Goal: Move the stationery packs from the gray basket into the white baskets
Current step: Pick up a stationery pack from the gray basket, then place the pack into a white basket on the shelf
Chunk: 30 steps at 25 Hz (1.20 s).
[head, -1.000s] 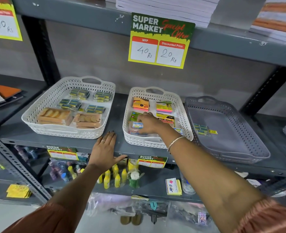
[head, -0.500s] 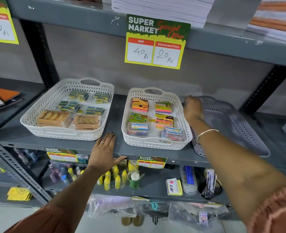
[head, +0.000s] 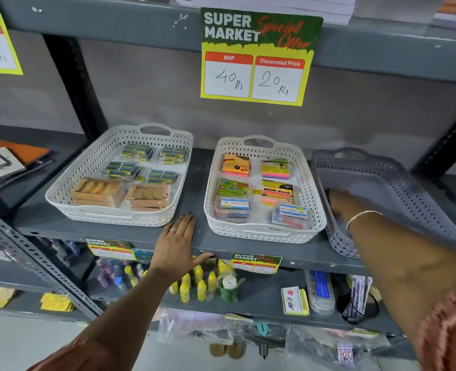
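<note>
The gray basket (head: 414, 191) stands at the right of the shelf. My right hand (head: 338, 203) reaches down into its left side and is blurred. It covers the spot where a small green-yellow pack lay, and no pack shows there. Whether its fingers hold anything cannot be told. The middle white basket (head: 211, 183) holds several sticky-note pads and clear boxes (head: 232, 210). In the left white basket (head: 87, 170) lie blue-yellow packs (head: 138, 152) and tan boxes. My left hand (head: 177, 245) rests flat and open on the shelf edge between the two white baskets.
A price sign (head: 259, 57) hangs from the upper shelf above the baskets. A black upright post (head: 71, 87) rises behind the left basket. The lower shelf carries yellow bottles (head: 194, 287) and other small goods. Notebooks (head: 10, 159) lie at the far left.
My right hand left the middle white basket, passed over the gray basket's far left rim, and now lies down inside the gray basket. My left hand stayed in place.
</note>
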Available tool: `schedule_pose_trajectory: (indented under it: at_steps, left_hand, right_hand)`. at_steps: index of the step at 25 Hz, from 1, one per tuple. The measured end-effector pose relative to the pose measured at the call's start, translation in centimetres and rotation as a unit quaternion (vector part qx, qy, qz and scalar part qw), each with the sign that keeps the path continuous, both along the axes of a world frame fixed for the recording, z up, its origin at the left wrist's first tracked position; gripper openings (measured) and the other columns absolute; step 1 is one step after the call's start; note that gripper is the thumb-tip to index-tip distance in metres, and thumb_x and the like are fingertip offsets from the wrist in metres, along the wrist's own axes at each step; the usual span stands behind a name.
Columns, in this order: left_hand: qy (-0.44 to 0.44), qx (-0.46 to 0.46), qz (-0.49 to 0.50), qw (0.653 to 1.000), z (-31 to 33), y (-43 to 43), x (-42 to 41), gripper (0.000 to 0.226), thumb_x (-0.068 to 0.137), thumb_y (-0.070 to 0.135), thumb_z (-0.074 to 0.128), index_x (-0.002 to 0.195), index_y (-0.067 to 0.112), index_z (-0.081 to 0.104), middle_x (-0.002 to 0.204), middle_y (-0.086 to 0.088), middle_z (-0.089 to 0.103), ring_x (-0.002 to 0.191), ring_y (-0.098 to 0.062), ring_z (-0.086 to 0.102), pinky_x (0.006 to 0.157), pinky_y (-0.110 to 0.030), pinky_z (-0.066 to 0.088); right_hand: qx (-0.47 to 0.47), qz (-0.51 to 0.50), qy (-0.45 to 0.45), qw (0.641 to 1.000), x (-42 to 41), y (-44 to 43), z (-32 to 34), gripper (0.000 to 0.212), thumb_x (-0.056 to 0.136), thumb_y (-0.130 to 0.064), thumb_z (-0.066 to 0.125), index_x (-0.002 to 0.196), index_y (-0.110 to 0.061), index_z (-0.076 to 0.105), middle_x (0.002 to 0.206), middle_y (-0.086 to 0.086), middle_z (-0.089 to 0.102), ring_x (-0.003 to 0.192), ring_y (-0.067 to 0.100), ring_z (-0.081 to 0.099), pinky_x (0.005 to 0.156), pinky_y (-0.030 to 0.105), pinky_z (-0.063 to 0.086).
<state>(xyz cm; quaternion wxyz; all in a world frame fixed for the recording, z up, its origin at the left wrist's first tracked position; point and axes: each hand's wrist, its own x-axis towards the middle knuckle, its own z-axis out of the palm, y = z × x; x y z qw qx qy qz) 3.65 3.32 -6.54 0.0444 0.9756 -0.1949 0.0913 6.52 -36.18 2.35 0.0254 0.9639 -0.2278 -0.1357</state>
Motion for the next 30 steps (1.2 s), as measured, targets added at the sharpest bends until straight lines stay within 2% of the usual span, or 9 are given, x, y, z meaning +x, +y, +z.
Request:
schedule_pose_trajectory:
  at_steps: [5, 8, 13, 17, 19, 21, 23, 27, 30]
  left_hand:
    - [0.005, 0.000, -0.013, 1.000, 0.1, 0.0, 0.0, 0.100, 0.074, 0.078, 0.035, 0.144, 0.008, 0.020, 0.155, -0.009, 0.025, 0.143, -0.022, 0.022, 0.119, -0.039, 0.014]
    - [0.006, 0.015, -0.011, 1.000, 0.3, 0.0, 0.0, 0.100, 0.074, 0.079, 0.030, 0.144, 0.008, 0.019, 0.155, -0.009, 0.025, 0.143, -0.022, 0.022, 0.119, -0.039, 0.013]
    - [0.040, 0.014, -0.008, 0.999, 1.3, -0.1, -0.7, 0.098, 0.077, 0.076, 0.032, 0.145, 0.008, 0.012, 0.157, -0.009, 0.019, 0.144, -0.021, 0.016, 0.119, -0.037, 0.009]
    - [-0.027, 0.029, -0.045, 0.998, 3.3, 1.6, -2.3, 0.081, 0.079, 0.067, 0.036, 0.134, 0.008, 0.043, 0.137, -0.009, 0.054, 0.128, -0.024, 0.048, 0.113, -0.040, 0.030]
    - [-0.090, 0.023, -0.050, 0.994, 4.9, 3.7, -2.2, 0.079, 0.078, 0.064, 0.037, 0.130, 0.005, 0.046, 0.133, -0.011, 0.057, 0.124, -0.028, 0.052, 0.112, -0.040, 0.021]
    - [-0.131, 0.030, 0.000, 0.991, 6.8, 6.3, -1.0, 0.083, 0.078, 0.064, 0.035, 0.130, 0.000, 0.045, 0.136, -0.016, 0.053, 0.127, -0.032, 0.049, 0.112, -0.041, 0.015]
    - [-0.121, 0.043, 0.057, 0.990, 8.3, 9.3, 0.2, 0.087, 0.079, 0.066, 0.033, 0.134, -0.001, 0.039, 0.142, -0.017, 0.046, 0.133, -0.032, 0.041, 0.116, -0.044, 0.016]
    - [-0.018, 0.080, 0.081, 0.993, 7.9, 13.3, 1.8, 0.099, 0.076, 0.076, 0.015, 0.146, 0.007, 0.000, 0.158, -0.011, 0.006, 0.146, -0.024, 0.001, 0.118, -0.043, -0.004]
    - [-0.012, 0.061, 0.076, 0.995, 7.0, 13.9, 2.4, 0.104, 0.074, 0.081, 0.016, 0.146, 0.007, -0.001, 0.158, -0.009, 0.006, 0.146, -0.023, 0.003, 0.119, -0.044, -0.001]
  right_hand:
    - [-0.033, -0.001, -0.013, 0.999, 0.1, -0.9, -0.1, 0.039, 0.097, -0.008, 0.045, 0.136, -0.003, 0.050, 0.141, 0.019, 0.049, 0.131, 0.034, 0.046, 0.110, 0.043, 0.040]
    - [-0.078, -0.008, 0.005, 0.997, -0.1, -1.3, 0.9, 0.044, 0.089, -0.011, 0.059, 0.133, -0.004, 0.054, 0.137, 0.016, 0.055, 0.125, 0.031, 0.053, 0.102, 0.039, 0.048]
    - [-0.083, -0.035, -0.069, 0.993, 1.2, 1.0, 5.7, 0.056, 0.084, -0.024, 0.063, 0.133, -0.002, 0.050, 0.136, 0.017, 0.054, 0.127, 0.033, 0.050, 0.104, 0.040, 0.046]
    - [-0.078, 0.059, -0.139, 0.985, 4.8, 6.8, 9.7, 0.049, 0.087, -0.032, 0.054, 0.129, -0.007, 0.049, 0.128, 0.017, 0.050, 0.121, 0.033, 0.043, 0.098, 0.038, 0.043]
    - [-0.041, 0.108, -0.162, 0.980, 7.0, 11.6, 10.8, 0.050, 0.086, -0.036, 0.057, 0.129, -0.013, 0.047, 0.125, 0.015, 0.048, 0.121, 0.032, 0.042, 0.092, 0.037, 0.043]
    - [0.002, 0.157, -0.188, 0.970, 8.9, 17.0, 10.9, 0.049, 0.085, -0.036, 0.057, 0.130, -0.019, 0.047, 0.125, 0.012, 0.048, 0.123, 0.033, 0.041, 0.093, 0.038, 0.044]
    - [0.039, 0.211, -0.188, 0.958, 10.3, 22.5, 10.2, 0.055, 0.084, -0.035, 0.058, 0.134, -0.017, 0.045, 0.131, 0.014, 0.048, 0.126, 0.034, 0.041, 0.102, 0.041, 0.044]
    - [0.113, 0.262, -0.156, 0.946, 12.4, 31.1, 6.9, 0.070, 0.080, -0.034, 0.067, 0.138, -0.006, 0.041, 0.143, 0.020, 0.038, 0.133, 0.035, 0.039, 0.105, 0.040, 0.044]
    - [0.114, 0.306, -0.087, 0.941, 14.3, 34.9, 3.8, 0.072, 0.081, -0.033, 0.067, 0.142, -0.007, 0.039, 0.149, 0.021, 0.034, 0.137, 0.034, 0.038, 0.108, 0.036, 0.042]
